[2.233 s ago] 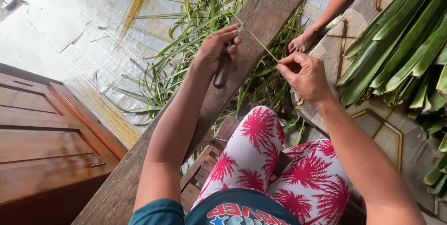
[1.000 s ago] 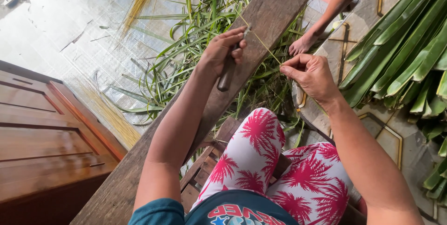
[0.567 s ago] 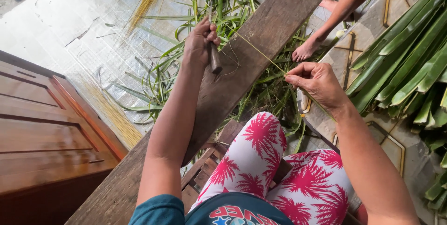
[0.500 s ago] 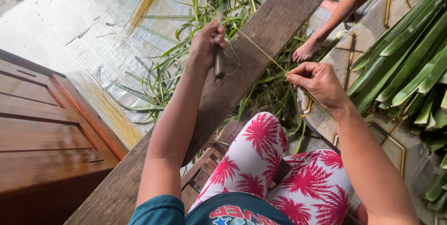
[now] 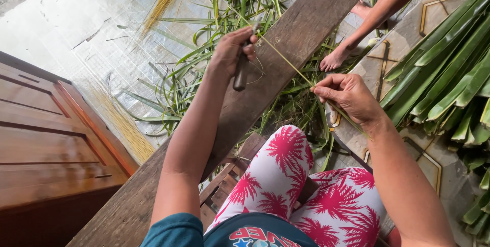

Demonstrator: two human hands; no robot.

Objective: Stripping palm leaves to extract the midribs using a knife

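Compared to half a second back, the left hand (image 5: 236, 53) has slid down the plank a touch, so the knife sits back on the strand instead of off to the side. Going left to right: wooden door panel (image 5: 46, 145) at the far left, a heap of green leaf strips (image 5: 204, 68) on the floor, then the slanted wooden bench (image 5: 286, 37). The left hand is clenched round a knife with a dark wooden handle (image 5: 240, 76), blade end pressed on a thin pale leaf rib (image 5: 288, 63) lying across the bench. The right hand (image 5: 347, 96) pinches the rib's other end, pulling it taut. Whole green fronds (image 5: 449, 63) are stacked far right, with someone else's bare foot (image 5: 334, 59) nearby. My guess on risk: pull too hard or angle the blade wrong and that skinny rib snaps, or the knife skids toward the pinching fingers.
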